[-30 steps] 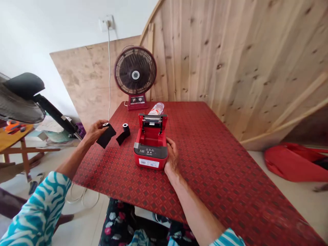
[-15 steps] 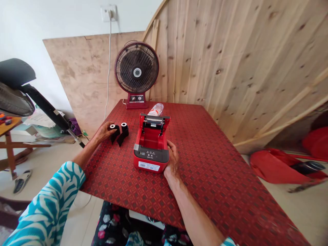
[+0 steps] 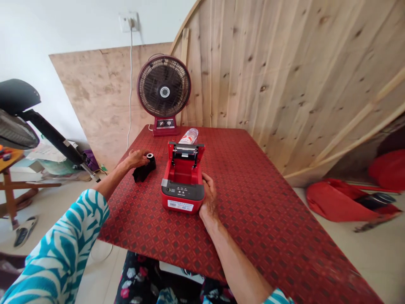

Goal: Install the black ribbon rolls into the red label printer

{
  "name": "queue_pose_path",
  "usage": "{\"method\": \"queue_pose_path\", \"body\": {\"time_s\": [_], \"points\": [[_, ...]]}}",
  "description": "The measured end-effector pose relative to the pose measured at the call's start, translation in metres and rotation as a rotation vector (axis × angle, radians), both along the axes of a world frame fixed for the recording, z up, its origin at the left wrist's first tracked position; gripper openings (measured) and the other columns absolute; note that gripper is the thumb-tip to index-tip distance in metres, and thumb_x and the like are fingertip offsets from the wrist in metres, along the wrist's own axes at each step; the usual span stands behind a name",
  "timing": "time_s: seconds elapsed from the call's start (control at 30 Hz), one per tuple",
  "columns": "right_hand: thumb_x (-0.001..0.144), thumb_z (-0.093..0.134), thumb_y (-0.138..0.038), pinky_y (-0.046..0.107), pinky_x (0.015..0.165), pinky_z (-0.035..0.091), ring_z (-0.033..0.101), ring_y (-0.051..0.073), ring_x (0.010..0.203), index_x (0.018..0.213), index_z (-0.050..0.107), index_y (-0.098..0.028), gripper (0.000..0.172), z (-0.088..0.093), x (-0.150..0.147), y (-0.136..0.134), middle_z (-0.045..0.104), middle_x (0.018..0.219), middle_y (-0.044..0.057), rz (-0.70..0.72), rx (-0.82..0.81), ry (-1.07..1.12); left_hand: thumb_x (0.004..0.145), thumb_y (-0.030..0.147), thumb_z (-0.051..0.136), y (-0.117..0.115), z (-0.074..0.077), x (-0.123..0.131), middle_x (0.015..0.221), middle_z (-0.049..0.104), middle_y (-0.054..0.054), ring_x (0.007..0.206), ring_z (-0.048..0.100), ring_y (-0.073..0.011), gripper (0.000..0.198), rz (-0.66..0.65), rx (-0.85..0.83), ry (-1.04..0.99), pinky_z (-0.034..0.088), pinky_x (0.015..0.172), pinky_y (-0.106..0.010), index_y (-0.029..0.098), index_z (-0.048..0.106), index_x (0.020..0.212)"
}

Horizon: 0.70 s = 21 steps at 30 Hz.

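A small red thermal printer [image 3: 182, 190] stands on the red patterned table [image 3: 256, 236], its lid open upward and its empty paper bay showing. My right hand [image 3: 209, 194] grips the printer's right side. My left hand [image 3: 136, 159] lies on a black ribbon roll [image 3: 150, 162] to the left of the printer, its black strip [image 3: 141, 174] trailing onto the table. Only one roll end shows; a second roll may be hidden under my hand. A clear plastic bottle [image 3: 189, 136] lies behind the printer.
A maroon desk fan [image 3: 163, 86] stands at the table's far edge, against plywood and plank walls. Its white cable rises to a wall socket [image 3: 129, 22]. A black-headed fan [image 3: 15, 118] leans in at left. Red fabric [image 3: 332, 202] lies on the floor at right.
My left hand has moved right onto the roll, and the black rolls and strips now sit bunched together instead of side by side. The view has shifted slightly.
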State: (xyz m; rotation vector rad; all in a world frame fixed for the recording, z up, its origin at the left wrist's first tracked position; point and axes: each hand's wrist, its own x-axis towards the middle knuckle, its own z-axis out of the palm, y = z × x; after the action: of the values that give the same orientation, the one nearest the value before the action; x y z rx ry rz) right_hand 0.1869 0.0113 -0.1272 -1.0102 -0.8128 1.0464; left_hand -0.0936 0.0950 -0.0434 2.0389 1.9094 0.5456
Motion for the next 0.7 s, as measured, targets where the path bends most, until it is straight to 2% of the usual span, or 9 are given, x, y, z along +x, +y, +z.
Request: {"method": "queue_pose_path", "body": {"time_s": [0.13, 0.2, 0.27, 0.33, 0.4, 0.5, 0.57, 0.7], "points": [[0.078, 0.053, -0.044, 0.036, 0.084, 0.047, 0.062, 0.021, 0.099, 0.104, 0.065, -0.021, 0.037, 0.001, 0.000, -0.001, 0.070, 0.103, 0.004, -0.005, 0.030, -0.028, 0.067, 0.024, 0.062, 0.001, 0.006, 0.010, 0.090, 0.074, -0.004, 0.102, 0.064, -0.0300, 0.027, 0.015, 0.007, 0.036, 0.035, 0.101, -0.045, 0.023, 0.071, 0.092], [0.078, 0.053, -0.045, 0.036, 0.084, 0.047, 0.061, 0.022, 0.100, 0.105, 0.065, -0.021, 0.037, 0.000, 0.000, 0.000, 0.071, 0.103, 0.004, -0.012, 0.039, -0.043, 0.067, 0.026, 0.062, -0.001, 0.009, 0.013, 0.087, 0.073, -0.006, 0.099, 0.064, -0.0300, 0.026, 0.023, 0.016, 0.032, 0.038, 0.097, -0.044, 0.021, 0.071, 0.090], [0.079, 0.052, -0.045, 0.036, 0.083, 0.048, 0.061, 0.022, 0.099, 0.105, 0.065, -0.021, 0.038, -0.002, 0.000, 0.001, 0.071, 0.102, 0.005, -0.012, 0.039, -0.045, 0.068, 0.030, 0.060, -0.006, 0.015, 0.014, 0.087, 0.073, -0.006, 0.092, 0.065, -0.0271, 0.029, 0.031, 0.024, 0.011, 0.044, 0.088, -0.038, 0.019, 0.070, 0.093], [0.079, 0.052, -0.046, 0.036, 0.082, 0.048, 0.062, 0.021, 0.098, 0.106, 0.065, -0.021, 0.039, -0.004, 0.000, 0.002, 0.070, 0.102, 0.005, -0.007, 0.036, -0.037, 0.071, 0.034, 0.057, -0.015, 0.023, 0.014, 0.088, 0.072, -0.005, 0.082, 0.065, -0.0222, 0.035, 0.014, 0.042, -0.136, 0.048, 0.074, -0.031, 0.018, 0.068, 0.100], [0.079, 0.052, -0.046, 0.035, 0.081, 0.048, 0.062, 0.021, 0.098, 0.107, 0.064, -0.021, 0.039, -0.005, 0.000, 0.002, 0.070, 0.103, 0.005, 0.002, 0.043, -0.031, 0.073, 0.041, 0.057, -0.030, 0.034, 0.013, 0.084, 0.070, -0.003, 0.070, 0.063, -0.0179, 0.045, -0.026, 0.028, -0.423, 0.047, 0.063, -0.027, 0.018, 0.063, 0.111], [0.079, 0.053, -0.046, 0.034, 0.079, 0.048, 0.062, 0.020, 0.096, 0.107, 0.064, -0.021, 0.039, -0.006, -0.001, 0.003, 0.071, 0.102, 0.004, 0.009, 0.060, -0.025, 0.070, 0.049, 0.065, -0.057, 0.047, 0.015, 0.078, 0.068, -0.002, 0.059, 0.060, -0.0145, 0.061, -0.083, -0.057, -0.812, 0.045, 0.054, -0.024, 0.019, 0.056, 0.121], [0.078, 0.053, -0.047, 0.033, 0.077, 0.048, 0.062, 0.020, 0.093, 0.106, 0.064, -0.021, 0.039, -0.006, -0.001, 0.003, 0.071, 0.100, 0.004, 0.009, 0.055, -0.012, 0.066, 0.052, 0.071, -0.074, 0.049, 0.020, 0.078, 0.068, -0.002, 0.057, 0.059, -0.0133, 0.064, -0.121, -0.102, -0.911, 0.044, 0.053, -0.023, 0.019, 0.057, 0.120], [0.078, 0.053, -0.046, 0.034, 0.080, 0.048, 0.062, 0.020, 0.093, 0.107, 0.064, -0.021, 0.040, -0.004, -0.003, 0.003, 0.071, 0.098, 0.003, 0.012, 0.059, 0.009, 0.065, 0.058, 0.071, -0.093, 0.044, 0.037, 0.075, 0.067, -0.004, 0.056, 0.058, -0.0138, 0.056, -0.163, -0.150, -0.935, 0.044, 0.052, -0.025, 0.019, 0.063, 0.103]]}}
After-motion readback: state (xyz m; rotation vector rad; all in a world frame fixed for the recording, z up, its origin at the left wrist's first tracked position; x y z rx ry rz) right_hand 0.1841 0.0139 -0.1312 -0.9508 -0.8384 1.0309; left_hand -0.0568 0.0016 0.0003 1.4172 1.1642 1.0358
